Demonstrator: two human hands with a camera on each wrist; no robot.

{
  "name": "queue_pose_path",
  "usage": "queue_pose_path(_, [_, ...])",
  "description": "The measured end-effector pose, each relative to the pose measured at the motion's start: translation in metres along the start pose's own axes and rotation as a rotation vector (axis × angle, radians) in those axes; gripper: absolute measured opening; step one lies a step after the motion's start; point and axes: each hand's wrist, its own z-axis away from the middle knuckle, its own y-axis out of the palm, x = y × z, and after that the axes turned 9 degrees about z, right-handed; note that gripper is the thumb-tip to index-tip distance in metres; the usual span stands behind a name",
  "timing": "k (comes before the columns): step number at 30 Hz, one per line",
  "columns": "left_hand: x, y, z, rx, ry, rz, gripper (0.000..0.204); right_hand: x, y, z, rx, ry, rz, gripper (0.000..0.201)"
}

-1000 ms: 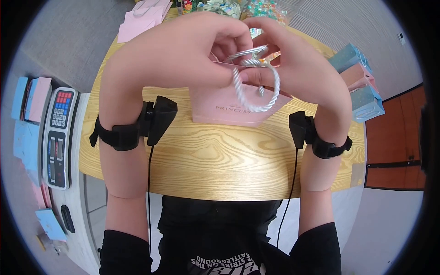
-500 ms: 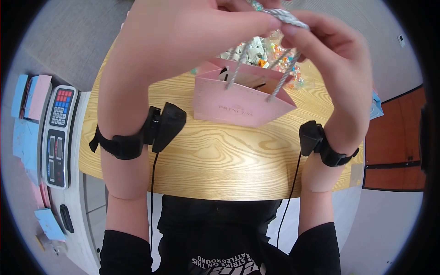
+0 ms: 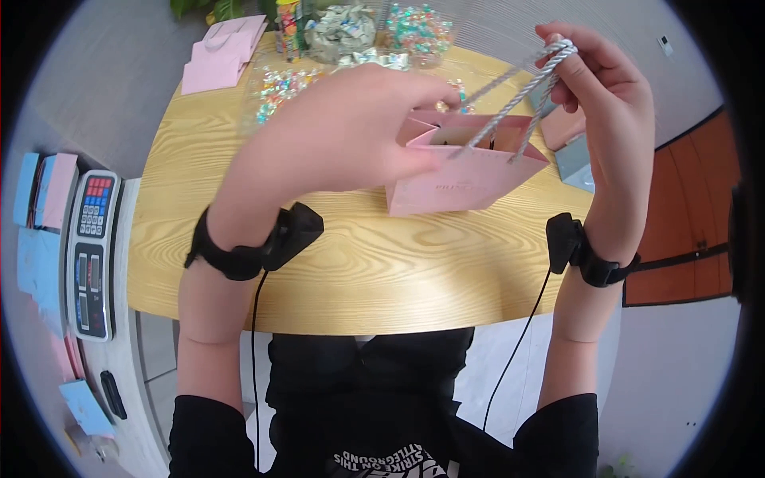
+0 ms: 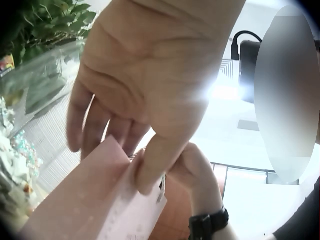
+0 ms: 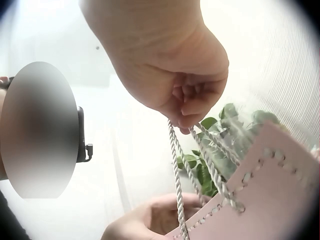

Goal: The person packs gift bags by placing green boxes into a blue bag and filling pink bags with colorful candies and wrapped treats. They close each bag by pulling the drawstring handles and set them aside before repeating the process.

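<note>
A pink paper gift bag (image 3: 470, 179) with gold lettering stands tilted on the wooden table (image 3: 382, 263). Its white rope handles (image 3: 510, 107) are drawn up and to the right, where my right hand (image 3: 610, 84) pinches their tops between thumb and fingers. My left hand (image 3: 351, 127) is at the bag's left end. In the left wrist view its thumb (image 4: 147, 172) lies over the front panel and the fairly straight fingers are on the far side, with the bag's top corner between them. Dark strips show inside the bag's mouth; the contents are mostly hidden.
Behind the bag stand jars of white-wrapped (image 3: 343, 36) and colourful sweets (image 3: 418, 32), with loose colourful sweets (image 3: 279, 88) nearer. Flat pink bags (image 3: 223, 56) lie back left. Blue and pink bags (image 3: 574, 163) stand at the right edge. A scale (image 3: 94, 255) sits on the left.
Both hands were together at the rope handles. My left hand has since let go and come down to the bag's left end; the right has moved right with the handles, and the bag has shifted right.
</note>
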Motion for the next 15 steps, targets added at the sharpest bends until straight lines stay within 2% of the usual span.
queue_pose_path(2, [-0.007, 0.023, -0.015, -0.076, -0.096, 0.146, 0.037, -0.007, -0.021, 0.002, -0.027, 0.027, 0.059, 0.021])
queue_pose_path(5, [-0.015, 0.058, -0.043, -0.127, -0.066, 0.126, 0.025, -0.013, -0.052, 0.01, 0.028, 0.133, 0.185, 0.027])
queue_pose_path(9, [-0.028, 0.095, -0.09, -0.142, 0.095, 0.115, 0.024, -0.021, -0.092, 0.027, -0.041, 0.18, 0.2, 0.036])
queue_pose_path(13, [-0.056, 0.129, -0.14, -0.082, 0.13, 0.216, 0.024, -0.043, -0.148, 0.039, -0.086, 0.166, 0.346, 0.038])
queue_pose_path(15, [-0.067, 0.146, -0.162, -0.06, 0.132, 0.247, 0.023, -0.052, -0.172, 0.042, -0.113, 0.221, 0.416, 0.036])
